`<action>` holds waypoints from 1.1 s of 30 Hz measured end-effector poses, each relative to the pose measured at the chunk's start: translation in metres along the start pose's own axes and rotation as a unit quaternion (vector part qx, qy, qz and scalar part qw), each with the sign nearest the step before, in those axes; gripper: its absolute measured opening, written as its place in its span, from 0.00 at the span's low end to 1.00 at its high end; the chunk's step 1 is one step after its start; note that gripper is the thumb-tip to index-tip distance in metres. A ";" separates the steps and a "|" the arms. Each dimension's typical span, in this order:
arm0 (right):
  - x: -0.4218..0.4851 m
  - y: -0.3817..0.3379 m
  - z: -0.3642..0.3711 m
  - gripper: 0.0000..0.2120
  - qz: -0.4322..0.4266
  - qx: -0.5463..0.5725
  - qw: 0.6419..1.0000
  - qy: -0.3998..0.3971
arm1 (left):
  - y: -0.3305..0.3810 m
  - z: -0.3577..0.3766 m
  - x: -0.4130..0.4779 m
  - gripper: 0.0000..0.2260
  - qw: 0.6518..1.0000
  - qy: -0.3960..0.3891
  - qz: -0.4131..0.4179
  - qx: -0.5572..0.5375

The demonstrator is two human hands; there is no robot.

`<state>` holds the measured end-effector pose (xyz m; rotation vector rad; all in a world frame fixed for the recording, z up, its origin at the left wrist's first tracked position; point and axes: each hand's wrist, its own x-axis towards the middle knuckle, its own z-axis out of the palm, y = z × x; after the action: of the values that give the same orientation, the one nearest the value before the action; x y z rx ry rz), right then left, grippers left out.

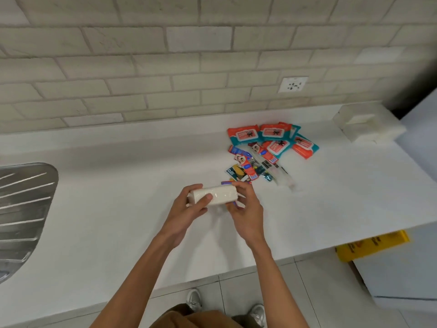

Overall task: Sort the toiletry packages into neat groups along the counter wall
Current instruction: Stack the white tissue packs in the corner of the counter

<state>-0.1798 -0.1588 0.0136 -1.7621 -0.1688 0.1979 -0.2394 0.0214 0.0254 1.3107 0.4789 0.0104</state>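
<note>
Desk (118,209) in white, two grips on one pack.
Tiled wall (142,67) runs behind the desk, and a steel drainer (21,209) lies at its left edge. Orange-and-teal wipes packs (272,138) sit in a loose heap near the wall on the right, with slim brush packs (255,166) strewn just before them. Held above the desk, in front of that heap, is a white pack (217,196): the left grip (189,209) curls round its left end, and the right grip (246,209) pinches its right end.

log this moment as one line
left hand, right hand: both grip white plastic-wrapped rectangular pack | orange-and-teal wipe packs: loose pile on white counter
</note>
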 end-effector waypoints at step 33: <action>0.038 0.102 -0.407 0.17 0.116 0.173 0.967 0.148 | -0.091 0.414 0.051 0.35 0.992 -0.089 -0.021 0.086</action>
<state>-0.0504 -0.5595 -0.0093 -1.4386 0.2765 0.1214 -0.0746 -0.3715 -0.0040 1.4550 0.3616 -0.1849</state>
